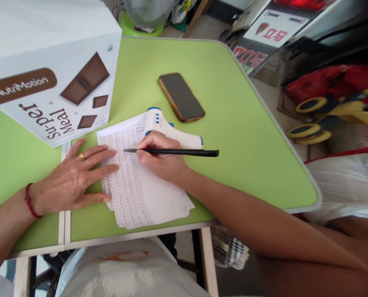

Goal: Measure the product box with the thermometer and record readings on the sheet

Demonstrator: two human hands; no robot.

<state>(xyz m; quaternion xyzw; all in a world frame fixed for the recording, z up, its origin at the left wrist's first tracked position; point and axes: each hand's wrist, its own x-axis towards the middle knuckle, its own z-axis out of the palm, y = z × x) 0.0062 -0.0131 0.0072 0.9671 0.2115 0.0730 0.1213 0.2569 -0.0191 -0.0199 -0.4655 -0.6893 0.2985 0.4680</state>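
Near the green table's [258, 161] front edge, the right hand [163, 161] pinches a black pen [199, 153] roughly parallel to that edge, its tip over handwritten sheets [168, 200], directed toward the left hand [74, 181], fingers spread across their left border.

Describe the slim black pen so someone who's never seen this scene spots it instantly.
On the light-green table with pale edging, find the white, written-on paper sheets. Over them, the bare right hand grips the slim black pen. Unlike the white, blue-trimmed handheld device beside it, it's thin, straight and held.
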